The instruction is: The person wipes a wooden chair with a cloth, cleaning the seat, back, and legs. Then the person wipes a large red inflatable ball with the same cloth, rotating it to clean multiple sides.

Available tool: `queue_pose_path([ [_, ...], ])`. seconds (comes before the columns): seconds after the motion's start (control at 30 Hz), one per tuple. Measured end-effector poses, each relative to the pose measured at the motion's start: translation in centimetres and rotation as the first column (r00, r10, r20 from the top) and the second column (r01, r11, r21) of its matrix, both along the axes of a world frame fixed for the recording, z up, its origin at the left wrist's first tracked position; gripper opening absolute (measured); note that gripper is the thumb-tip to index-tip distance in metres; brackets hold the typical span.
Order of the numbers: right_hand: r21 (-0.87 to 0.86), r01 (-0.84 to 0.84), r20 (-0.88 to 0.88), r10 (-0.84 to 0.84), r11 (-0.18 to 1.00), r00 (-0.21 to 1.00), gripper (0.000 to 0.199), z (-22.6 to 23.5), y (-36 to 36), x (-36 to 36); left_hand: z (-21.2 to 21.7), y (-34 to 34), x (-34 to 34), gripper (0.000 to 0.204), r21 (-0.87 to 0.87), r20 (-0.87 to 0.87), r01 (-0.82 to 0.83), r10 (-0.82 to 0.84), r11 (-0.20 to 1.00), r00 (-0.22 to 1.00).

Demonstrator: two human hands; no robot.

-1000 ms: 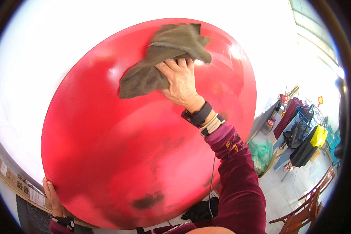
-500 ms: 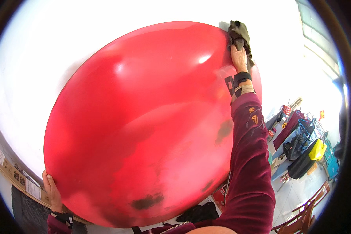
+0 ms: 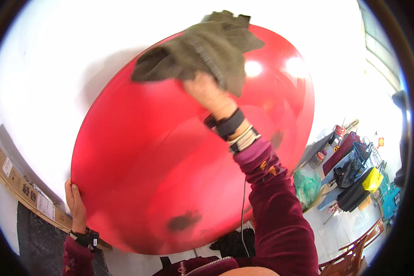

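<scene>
A big round red tabletop-like disc (image 3: 170, 152) stands tilted up before me, glossy, with dark smudges on its lower part. My right hand (image 3: 209, 92), a little blurred, grips an olive-brown cloth (image 3: 216, 43) against the upper part of the disc. The cloth is spread out and hangs over the top rim. Down at the lower left, my left hand (image 3: 77, 207) holds the disc's edge, thumb and fingers around the rim. Both wrists wear black straps.
A long cardboard box (image 3: 27, 188) lies along the white wall at left, by a dark mat (image 3: 41, 239). At right are a green plastic bag (image 3: 307, 186), a rack with hanging clothes and a yellow bag (image 3: 372, 179), and a wooden chair (image 3: 359, 248).
My right hand has swept the cloth leftward along the upper rim, and the cloth has opened out. The disc has shifted slightly to the right, my left hand still at its edge.
</scene>
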State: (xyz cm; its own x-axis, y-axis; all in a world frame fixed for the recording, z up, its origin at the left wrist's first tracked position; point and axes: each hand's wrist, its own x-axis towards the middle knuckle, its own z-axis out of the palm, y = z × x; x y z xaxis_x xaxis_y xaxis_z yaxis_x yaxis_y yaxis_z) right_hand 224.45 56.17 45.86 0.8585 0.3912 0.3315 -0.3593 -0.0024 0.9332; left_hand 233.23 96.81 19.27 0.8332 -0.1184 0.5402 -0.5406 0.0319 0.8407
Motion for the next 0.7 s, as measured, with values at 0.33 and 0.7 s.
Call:
queue_pose_path([
  [0.33,0.786,-0.041,0.554,0.673,-0.617,0.491,0.028,-17.6,15.1,0.0,-0.1,0.5,0.8,0.032,0.095,0.039,-0.092,0.088,0.991,0.995],
  [0.7,0.899,-0.316,0.251,0.235,0.303,0.939,0.019,-17.5,-1.2,-5.3,0.9,0.6,0.3,0.033,0.18,0.017,-0.098,0.097,0.979,0.995],
])
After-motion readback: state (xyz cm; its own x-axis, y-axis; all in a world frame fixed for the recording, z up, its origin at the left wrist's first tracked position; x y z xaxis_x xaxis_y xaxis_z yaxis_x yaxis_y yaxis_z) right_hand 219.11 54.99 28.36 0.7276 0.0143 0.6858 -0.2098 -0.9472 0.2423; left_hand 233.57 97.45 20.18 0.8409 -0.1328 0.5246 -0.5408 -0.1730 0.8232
